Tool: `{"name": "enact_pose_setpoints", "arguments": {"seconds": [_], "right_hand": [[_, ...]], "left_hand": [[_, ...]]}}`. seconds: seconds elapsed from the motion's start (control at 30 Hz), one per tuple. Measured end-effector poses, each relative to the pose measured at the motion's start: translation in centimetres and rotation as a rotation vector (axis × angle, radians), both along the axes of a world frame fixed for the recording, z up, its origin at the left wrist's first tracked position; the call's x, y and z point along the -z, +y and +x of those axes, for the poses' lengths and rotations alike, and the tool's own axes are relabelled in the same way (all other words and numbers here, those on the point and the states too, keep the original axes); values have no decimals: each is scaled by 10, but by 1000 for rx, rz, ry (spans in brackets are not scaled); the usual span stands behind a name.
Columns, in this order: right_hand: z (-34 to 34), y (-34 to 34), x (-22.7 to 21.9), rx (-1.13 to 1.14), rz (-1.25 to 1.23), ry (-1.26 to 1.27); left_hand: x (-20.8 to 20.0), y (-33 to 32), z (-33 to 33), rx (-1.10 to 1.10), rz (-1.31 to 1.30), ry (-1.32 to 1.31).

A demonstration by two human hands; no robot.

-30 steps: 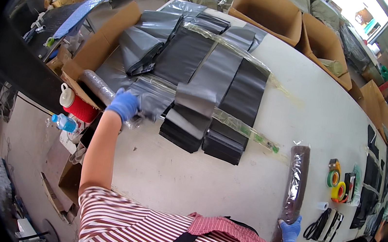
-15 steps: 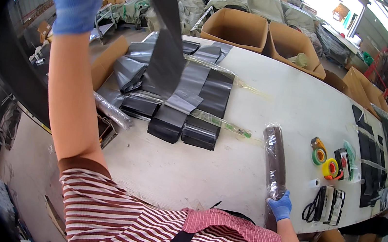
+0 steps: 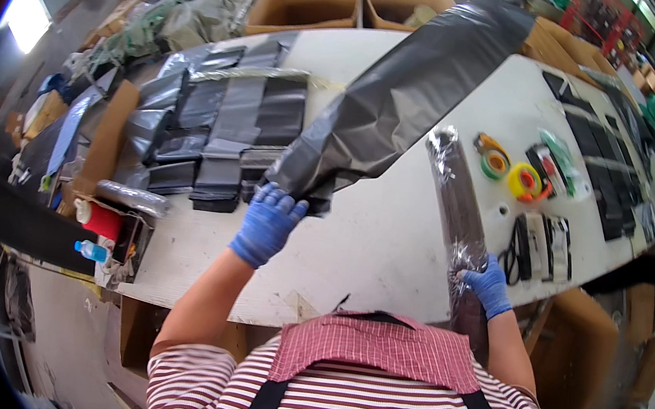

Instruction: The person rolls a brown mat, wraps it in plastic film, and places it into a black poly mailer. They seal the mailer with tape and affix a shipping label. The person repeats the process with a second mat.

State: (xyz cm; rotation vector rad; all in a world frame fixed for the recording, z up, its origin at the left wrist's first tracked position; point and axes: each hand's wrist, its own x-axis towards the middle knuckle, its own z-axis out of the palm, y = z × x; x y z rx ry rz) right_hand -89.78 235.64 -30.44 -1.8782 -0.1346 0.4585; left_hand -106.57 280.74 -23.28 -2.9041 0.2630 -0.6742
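Grey plastic sheet [image 3: 408,91] over wht table [image 3: 371,252], L hand [image 3: 267,226] pinching its end, R hand [image 3: 489,286] gripping brown wrapped roll [image 3: 458,201]

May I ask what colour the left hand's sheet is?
The sheet is dark grey, best in the head view.

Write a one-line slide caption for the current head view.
Left hand holds a grey plastic sheet; right hand grips a wrapped roll at a white table.
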Motion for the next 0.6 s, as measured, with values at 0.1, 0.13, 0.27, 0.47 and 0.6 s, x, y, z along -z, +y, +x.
{"name": "enact_pose_setpoints", "arguments": {"seconds": [0.1, 0.13, 0.27, 0.47, 0.6], "right_hand": [[-21, -36, -22, 76, -41, -5], [-30, -48, -23, 91, -74, -14], [-64, -61, -32, 85, -170, -30], [-90, -46, -53, -13, -335, -26], [-73, -21, -45, -148, -569, -70]], "left_hand": [[88, -30, 29, -28, -60, 237], [107, -39, 36, -42, -94, 274], [152, -65, 42, -89, -183, 330], [164, -87, 29, -97, -313, 266], [161, -110, 18, 136, -409, 321]]}}
